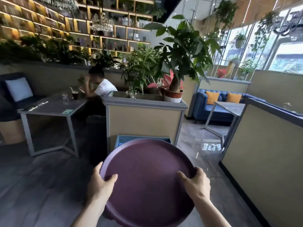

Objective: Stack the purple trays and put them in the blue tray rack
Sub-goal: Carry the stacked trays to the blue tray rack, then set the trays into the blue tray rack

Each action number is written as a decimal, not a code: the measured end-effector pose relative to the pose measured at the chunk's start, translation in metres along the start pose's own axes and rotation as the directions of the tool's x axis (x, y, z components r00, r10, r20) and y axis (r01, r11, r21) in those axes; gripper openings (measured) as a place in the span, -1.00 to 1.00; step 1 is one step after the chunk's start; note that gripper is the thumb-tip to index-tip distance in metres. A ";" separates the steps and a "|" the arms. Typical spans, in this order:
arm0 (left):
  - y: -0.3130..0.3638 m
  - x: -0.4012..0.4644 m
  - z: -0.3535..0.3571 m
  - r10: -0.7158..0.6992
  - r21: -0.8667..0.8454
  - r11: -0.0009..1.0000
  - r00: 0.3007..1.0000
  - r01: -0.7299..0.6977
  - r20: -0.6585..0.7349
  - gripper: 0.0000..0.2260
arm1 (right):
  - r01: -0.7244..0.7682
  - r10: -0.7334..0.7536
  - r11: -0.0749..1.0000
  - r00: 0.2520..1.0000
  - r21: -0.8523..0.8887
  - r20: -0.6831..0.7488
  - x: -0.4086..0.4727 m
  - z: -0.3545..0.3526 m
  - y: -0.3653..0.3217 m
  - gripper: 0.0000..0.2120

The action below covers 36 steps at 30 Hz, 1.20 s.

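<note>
A round purple tray is held out flat in front of me, above the floor. My left hand grips its left rim, thumb on top. My right hand grips its right rim the same way. Whether more trays lie under the top one I cannot tell. Just beyond the tray's far edge, the blue tray rack stands low against a tan planter box; the tray hides most of it.
The tan planter box with potted plants stands straight ahead. A grey table with drinks and a seated person are to the left. A tan partition wall runs along the right, with shiny floor between it and the planter.
</note>
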<state>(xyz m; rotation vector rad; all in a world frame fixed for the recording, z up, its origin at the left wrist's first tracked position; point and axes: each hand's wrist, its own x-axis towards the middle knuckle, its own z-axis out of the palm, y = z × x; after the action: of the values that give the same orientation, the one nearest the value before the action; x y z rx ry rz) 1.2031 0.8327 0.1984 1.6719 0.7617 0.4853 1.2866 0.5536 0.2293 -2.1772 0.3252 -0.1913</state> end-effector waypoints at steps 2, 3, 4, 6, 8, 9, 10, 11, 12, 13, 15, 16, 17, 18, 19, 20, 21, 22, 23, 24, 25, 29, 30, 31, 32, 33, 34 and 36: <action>-0.003 0.028 0.017 -0.006 0.008 1.000 1.000 0.006 -0.009 -0.33 | -0.020 0.020 1.000 1.000 -0.002 0.011 0.026 0.021 -0.001 -0.39; -0.005 0.044 0.027 -0.006 0.011 1.000 1.000 0.007 -0.013 -0.33 | -0.031 0.031 0.999 0.999 0.006 0.015 0.040 0.032 -0.001 -0.40; -0.006 0.061 0.037 -0.007 0.014 1.000 1.000 0.007 -0.015 -0.34 | -0.043 0.043 0.999 0.999 0.014 0.015 0.057 0.044 -0.001 -0.41; -0.007 0.097 0.061 -0.013 0.008 1.000 1.000 0.013 -0.007 -0.35 | -0.066 0.066 0.998 0.998 0.019 0.019 0.094 0.067 -0.001 -0.41; -0.007 0.132 0.087 -0.026 0.004 1.000 1.000 0.026 0.000 -0.35 | -0.084 0.084 0.996 0.996 0.015 0.031 0.135 0.091 -0.001 -0.42; -0.008 0.149 0.100 -0.034 0.010 0.999 0.999 0.034 -0.002 -0.35 | -0.097 0.096 0.995 0.995 0.012 0.041 0.156 0.103 -0.001 -0.43; -0.009 0.166 0.112 -0.044 0.019 0.999 0.999 0.045 -0.009 -0.34 | -0.109 0.108 0.994 0.993 0.010 0.052 0.177 0.114 -0.003 -0.45; -0.008 0.182 0.124 -0.056 0.029 0.998 0.998 0.056 -0.020 -0.34 | -0.118 0.117 0.993 0.991 0.010 0.062 0.197 0.124 -0.005 -0.47; -0.008 0.197 0.136 -0.063 0.038 0.997 0.997 0.064 -0.032 -0.33 | -0.122 0.121 0.993 0.990 0.008 0.068 0.217 0.134 -0.007 -0.49; -0.007 0.212 0.147 -0.067 0.047 0.997 0.997 0.069 -0.045 -0.33 | -0.121 0.121 0.993 0.990 -0.001 0.072 0.237 0.143 -0.009 -0.51; -0.009 0.242 0.169 -0.054 0.065 0.996 0.996 0.059 -0.066 -0.35 | -0.124 0.126 0.992 0.988 -0.030 0.084 0.272 0.161 -0.011 -0.53; -0.012 0.255 0.178 -0.046 0.073 0.996 0.996 0.052 -0.070 -0.36 | -0.131 0.135 0.990 0.986 -0.049 0.092 0.288 0.170 -0.012 -0.53; -0.014 0.266 0.186 -0.048 0.080 0.995 0.996 0.054 -0.072 -0.37 | -0.142 0.148 0.988 0.984 -0.067 0.100 0.300 0.178 -0.011 -0.53; -0.017 0.276 0.194 -0.055 0.086 0.994 0.995 0.062 -0.079 -0.37 | -0.152 0.160 0.986 0.981 -0.074 0.106 0.311 0.187 -0.011 -0.52; -0.019 0.286 0.200 -0.060 0.094 0.993 0.995 0.068 -0.085 -0.37 | -0.159 0.168 0.984 0.979 -0.081 0.114 0.321 0.195 -0.011 -0.51; -0.021 0.296 0.207 -0.062 0.101 0.992 0.994 0.071 -0.088 -0.37 | -0.164 0.175 0.982 0.977 -0.092 0.123 0.330 0.204 -0.011 -0.51; -0.025 0.307 0.212 -0.064 0.105 0.992 0.994 0.073 -0.088 -0.37 | -0.169 0.182 0.980 0.974 -0.106 0.132 0.339 0.213 -0.010 -0.51; -0.030 0.318 0.218 -0.068 0.108 0.991 0.994 0.077 -0.089 -0.37 | -0.171 0.187 0.978 0.973 -0.121 0.138 0.349 0.222 -0.008 -0.52; -0.035 0.330 0.223 -0.074 0.116 0.990 0.993 0.084 -0.090 -0.37 | -0.174 0.193 0.975 0.971 -0.137 0.142 0.358 0.232 -0.006 -0.53; -0.041 0.340 0.229 -0.080 0.131 0.987 0.993 0.091 -0.092 -0.36 | -0.178 0.201 0.972 0.969 -0.153 0.145 0.366 0.241 -0.004 -0.53; -0.048 0.350 0.234 -0.083 0.152 0.984 0.993 0.096 -0.089 -0.36 | -0.186 0.211 0.968 0.966 -0.167 0.147 0.373 0.251 -0.001 -0.54; -0.077 0.386 0.254 -0.102 0.211 0.971 0.993 0.113 -0.062 -0.32 | -0.237 0.270 0.949 0.952 -0.209 0.146 0.393 0.291 0.016 -0.54; -0.083 0.395 0.259 -0.120 0.223 0.966 0.991 0.129 -0.053 -0.32 | -0.243 0.279 0.943 0.949 -0.226 0.147 0.398 0.301 0.022 -0.54; -0.090 0.403 0.264 -0.135 0.233 0.962 0.990 0.141 -0.042 -0.33 | -0.244 0.286 0.938 0.946 -0.247 0.150 0.402 0.311 0.027 -0.56; -0.098 0.411 0.268 -0.151 0.244 0.958 0.988 0.154 -0.028 -0.33 | -0.246 0.294 0.930 0.944 -0.274 0.150 0.405 0.320 0.033 -0.58; -0.105 0.417 0.273 -0.171 0.255 0.952 0.985 0.171 -0.019 -0.34 | -0.248 0.303 0.920 0.942 -0.303 0.147 0.408 0.329 0.039 -0.59; -0.110 0.421 0.277 -0.186 0.262 0.947 0.982 0.184 -0.015 -0.34 | -0.250 0.307 0.913 0.941 -0.323 0.138 0.410 0.336 0.044 -0.61; -0.122 0.429 0.285 -0.211 0.280 0.938 0.977 0.204 -0.004 -0.36 | -0.271 0.326 0.899 0.939 -0.344 0.110 0.415 0.349 0.054 -0.65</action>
<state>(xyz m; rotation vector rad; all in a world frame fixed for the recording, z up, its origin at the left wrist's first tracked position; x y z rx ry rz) 1.6696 0.9512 -0.0221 1.8272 1.0127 0.2129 1.7620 0.6675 -0.0110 -2.4104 0.6287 0.2332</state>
